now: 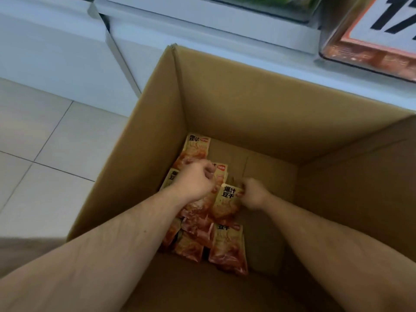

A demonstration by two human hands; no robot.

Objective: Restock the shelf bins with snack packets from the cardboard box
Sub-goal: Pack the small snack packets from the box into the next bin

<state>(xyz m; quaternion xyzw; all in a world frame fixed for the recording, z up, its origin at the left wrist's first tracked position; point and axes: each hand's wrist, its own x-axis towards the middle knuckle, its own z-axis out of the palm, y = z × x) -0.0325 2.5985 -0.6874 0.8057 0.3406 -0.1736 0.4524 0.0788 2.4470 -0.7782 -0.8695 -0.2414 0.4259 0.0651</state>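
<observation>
1. Deep open cardboard box (236, 104) on the tiled floor (45, 136), standing against the white shelf base (56, 52).
2. Both bare forearms reaching down into the box from the near edge.
3. Left hand (195, 180) over the left side of the box bottom, fingers curled into a loose fist on top of the packets; cannot tell whether gripping one.
4. Right hand (253, 192) just right of the pile, fingers curled and pinching the right edge of an orange-and-cream snack packet (228, 199) with bold black characters, that packet tilted up above the rest.
5. Pile of snack packets (203, 226) of the same kind heaped along the left half of the box bottom, overlapping one another, from one packet (196, 148) lying near the far wall to others near the front.
6. Right half of the box bottom showing bare cardboard.
7. Above the box at upper right, clear shelf bin (369, 57) holding orange packets, with a white price card (391, 16) bearing large black digits in an orange frame.
8. Further bin with green contents (265, 1) at the top edge, too blurred to identify.
</observation>
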